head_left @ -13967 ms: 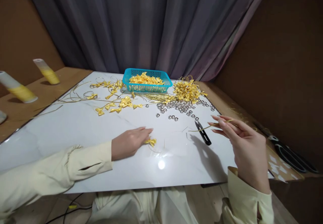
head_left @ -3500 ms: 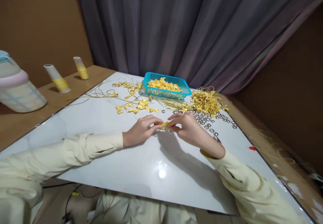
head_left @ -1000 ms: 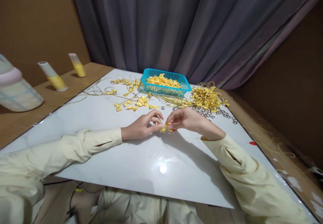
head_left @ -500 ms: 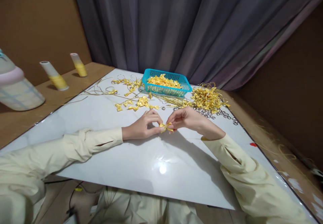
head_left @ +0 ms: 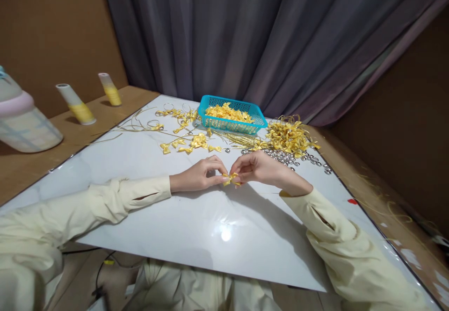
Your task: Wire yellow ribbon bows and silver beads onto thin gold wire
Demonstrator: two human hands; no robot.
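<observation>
A small yellow ribbon bow (head_left: 230,178) is pinched between my two hands above the white tabletop (head_left: 182,227). My left hand (head_left: 201,174) grips its left loop between thumb and forefinger. On the other side, my right hand (head_left: 253,167) holds the right loop in its fingertips. My fingers partly cover the bow, and whether anything is fixed to its middle I cannot tell. Just beyond my hands lie loose yellow bows (head_left: 199,141) and small silver teardrop-shaped pieces (head_left: 277,154).
A blue plastic basket (head_left: 259,121) full of yellow bows stands at the back. Right of it is a heap of bows with gold cords (head_left: 289,135). Two ribbon spools (head_left: 82,113) and a pastel tumbler (head_left: 26,124) stand at the left. A grey curtain (head_left: 217,35) hangs behind.
My right hand has shifted slightly, its fingertips now closer to the middle of the bow. My left hand stays almost in place. Both still hold the bow.
</observation>
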